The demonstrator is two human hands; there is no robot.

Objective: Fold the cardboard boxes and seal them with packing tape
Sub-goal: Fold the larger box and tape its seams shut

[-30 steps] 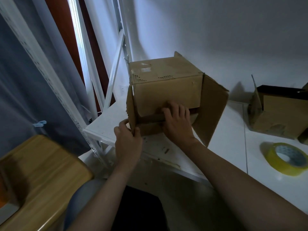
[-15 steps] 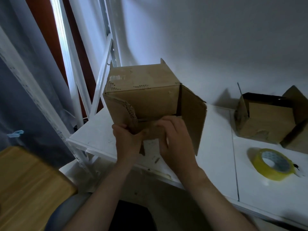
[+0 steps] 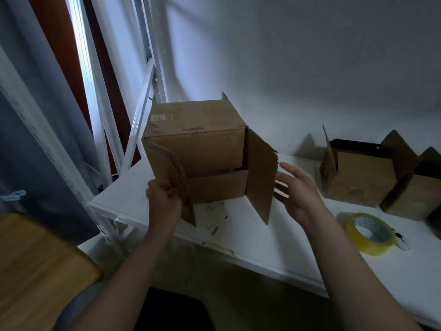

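A brown cardboard box (image 3: 195, 139) lies on its side on the white table (image 3: 274, 240), its open end facing me. The top and bottom flaps are folded in; the two side flaps stand out. My left hand (image 3: 164, 201) grips the left side flap near its lower edge. My right hand (image 3: 298, 192) hovers with straight fingers just right of the right side flap (image 3: 260, 177), apart from it. A roll of yellow packing tape (image 3: 370, 232) lies flat on the table to the right.
Two more open cardboard boxes (image 3: 362, 173) stand at the back right against the grey wall. A white metal shelf frame (image 3: 143, 96) rises at the left behind the box. A wooden stool top (image 3: 35, 266) sits at lower left.
My right hand has left the folded inner flaps and moved right, outside the right side flap. My left hand now grips the left side flap, which has swung out.
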